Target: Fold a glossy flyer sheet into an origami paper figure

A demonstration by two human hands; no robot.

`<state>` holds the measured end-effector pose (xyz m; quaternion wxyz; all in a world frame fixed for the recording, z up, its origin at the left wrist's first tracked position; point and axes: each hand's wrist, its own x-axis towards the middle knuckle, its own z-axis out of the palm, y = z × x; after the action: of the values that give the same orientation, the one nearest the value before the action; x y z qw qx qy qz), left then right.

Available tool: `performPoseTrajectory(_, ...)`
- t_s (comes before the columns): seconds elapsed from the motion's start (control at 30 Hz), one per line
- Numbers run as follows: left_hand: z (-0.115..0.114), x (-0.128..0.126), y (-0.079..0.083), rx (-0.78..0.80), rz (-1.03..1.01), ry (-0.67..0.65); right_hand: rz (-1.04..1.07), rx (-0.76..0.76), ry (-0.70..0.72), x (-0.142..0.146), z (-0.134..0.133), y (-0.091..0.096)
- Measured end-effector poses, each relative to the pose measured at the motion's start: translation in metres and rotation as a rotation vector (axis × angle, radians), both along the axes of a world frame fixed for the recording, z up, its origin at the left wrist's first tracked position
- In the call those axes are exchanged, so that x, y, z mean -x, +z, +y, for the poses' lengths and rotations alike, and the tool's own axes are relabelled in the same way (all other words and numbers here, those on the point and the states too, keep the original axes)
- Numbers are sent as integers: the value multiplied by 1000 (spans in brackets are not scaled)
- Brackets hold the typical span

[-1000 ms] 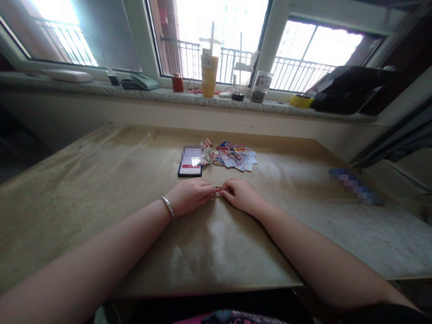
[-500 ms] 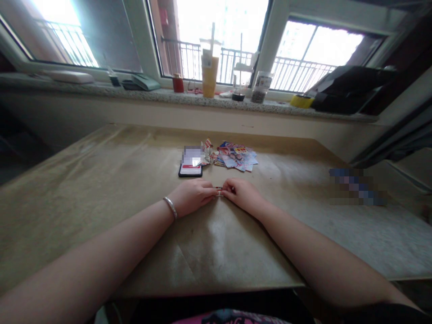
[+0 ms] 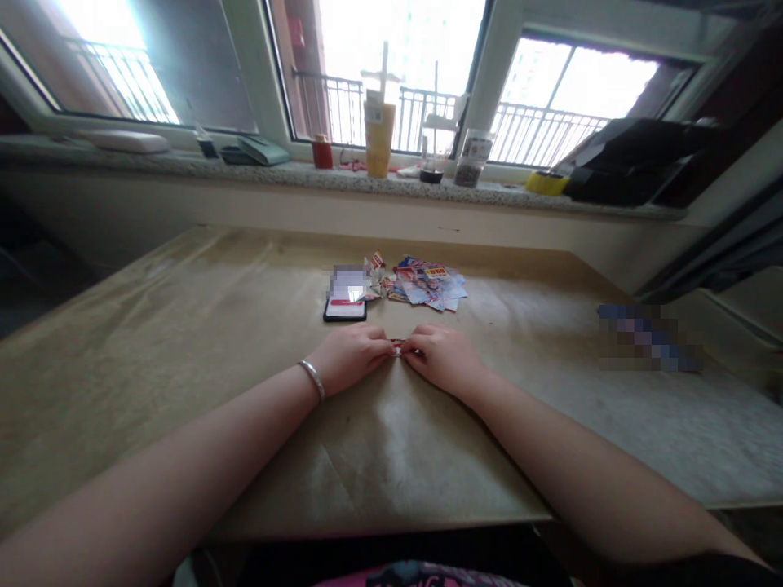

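Here, in the head view, both hands meet near the middle of the desk (image 3: 183, 342), knuckles up and fingertips turned in toward each other. The left hand (image 3: 351, 356) and the right hand (image 3: 444, 359) are each curled narrow, and between their fingertips they pinch a small red-and-white piece (image 3: 397, 348), which sits low against the desk top right where the two hands touch (it is too small and too covered to say what it is). A silver bracelet (image 3: 311, 379) circles the left wrist just behind the left hand. Just beyond the left hand lies a dark phone (image 3: 346, 309), flat on the desk with its screen lit; its far end is blurred out. Beyond the right hand, a little farther off and beside the phone, a loose heap of colourful printed cards (image 3: 429, 285) is spread on the desk, with a few crumpled scraps (image 3: 376, 269) between the heap and the phone. Well off to the right of the right hand lies a blurred-out bluish thing that cannot be made out. Far past both hands runs a stone windowsill (image 3: 152, 163) under the windows, and on it stand a tall yellow cup (image 3: 379, 134), a small red jar (image 3: 321, 152) and a clear cup (image 3: 472, 156).
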<state>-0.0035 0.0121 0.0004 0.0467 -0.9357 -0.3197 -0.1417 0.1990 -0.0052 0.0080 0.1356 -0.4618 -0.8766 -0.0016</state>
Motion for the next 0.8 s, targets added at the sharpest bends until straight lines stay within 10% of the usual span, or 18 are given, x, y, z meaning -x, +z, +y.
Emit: performPoseTrajectory(0.8, -1, -3, 2, 28, 22, 17, -25, 25, -29, 3, -2, 4)
